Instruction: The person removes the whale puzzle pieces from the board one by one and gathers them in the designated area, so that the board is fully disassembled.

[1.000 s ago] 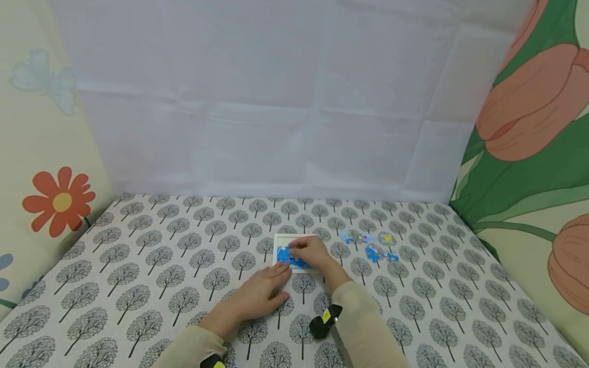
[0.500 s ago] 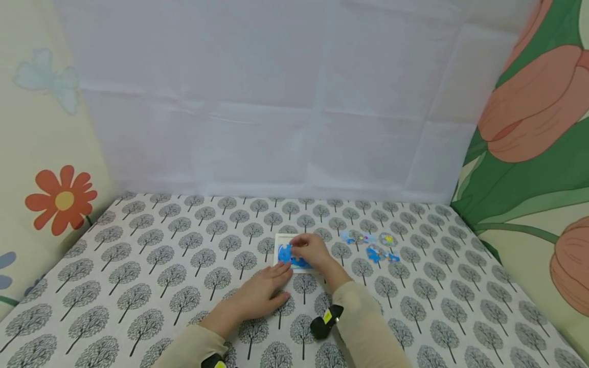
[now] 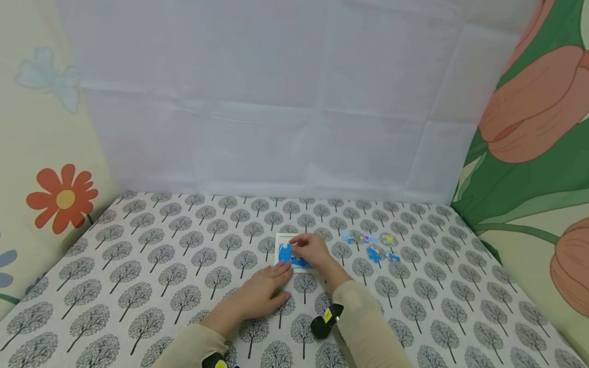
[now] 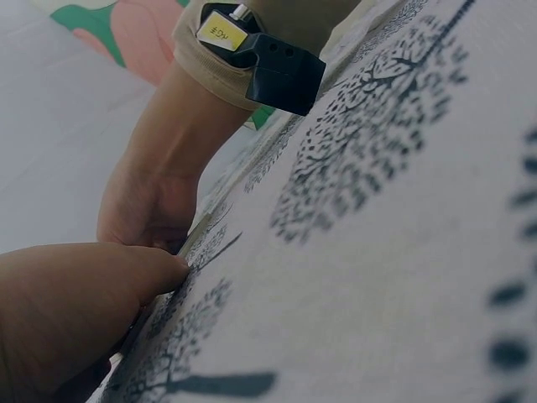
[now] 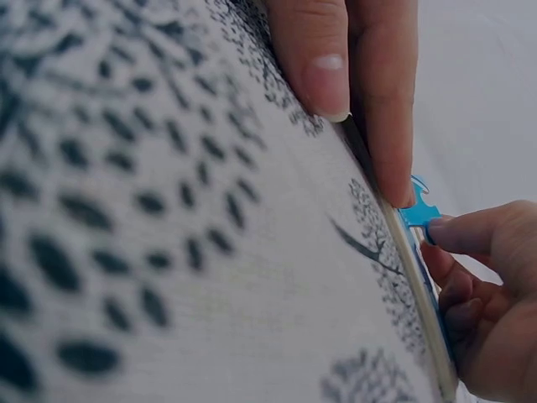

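A small white-framed puzzle tray (image 3: 280, 238) lies near the middle of the table, with blue jigsaw pieces (image 3: 285, 254) in its lower part. My right hand (image 3: 316, 254) is over the tray's right side, fingers curled. In the right wrist view, the thumb of that right hand (image 5: 495, 277) pinches a bright blue puzzle piece (image 5: 419, 211) at the tray's edge; the hand hides part of it. My left hand (image 3: 262, 291) lies flat at the tray's lower left, straight fingertips on the frame. In the left wrist view the left hand (image 4: 75, 302) hides the tray.
Right of the tray, several loose pieces lie on the cloth: a pale blue group (image 3: 358, 237), a piece with a yellow flower (image 3: 388, 239) and blue ones (image 3: 375, 254). Tree-patterned cloth (image 3: 184, 296) covers the table. A white sheet (image 3: 276, 102) hangs behind.
My right fingertips have shifted slightly up and to the right, so more of the blue piece at the tray's left shows. The left hand stays in place.
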The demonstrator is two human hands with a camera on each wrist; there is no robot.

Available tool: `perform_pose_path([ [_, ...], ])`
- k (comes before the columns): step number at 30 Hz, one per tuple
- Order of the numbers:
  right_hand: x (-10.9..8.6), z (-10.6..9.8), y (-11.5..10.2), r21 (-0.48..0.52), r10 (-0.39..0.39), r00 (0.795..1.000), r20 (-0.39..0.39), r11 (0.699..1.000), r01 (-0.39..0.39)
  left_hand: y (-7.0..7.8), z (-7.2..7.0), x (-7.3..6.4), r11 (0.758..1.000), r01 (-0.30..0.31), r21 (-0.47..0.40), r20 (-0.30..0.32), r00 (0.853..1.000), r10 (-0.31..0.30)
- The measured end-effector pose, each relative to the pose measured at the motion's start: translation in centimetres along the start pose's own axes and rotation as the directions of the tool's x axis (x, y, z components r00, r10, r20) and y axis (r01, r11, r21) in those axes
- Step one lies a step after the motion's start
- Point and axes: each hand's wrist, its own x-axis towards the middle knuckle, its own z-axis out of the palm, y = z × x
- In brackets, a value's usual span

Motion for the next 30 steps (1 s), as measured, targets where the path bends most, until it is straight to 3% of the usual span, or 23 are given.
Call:
perform_pose_path([
  [6,0.05,-0.02,0.01,-0.002,0.004,1.000,0.004,1.000,-0.004,0.06,-0.03,0.04,1.000,-0.008,-0.011,0.005,1.000,0.008],
  [20,0.07,-0.43,0.10,0.002,-0.034,0.993,0.111,0.999,0.034,-0.07,-0.12,0.02,1.000,-0.012,-0.013,0.005,1.000,0.012],
  [30,0.11,-0.65,0.15,-0.068,-0.009,0.994,0.106,0.998,0.016,-0.10,-0.05,0.03,1.000,-0.002,-0.017,0.009,1.000,0.002],
])
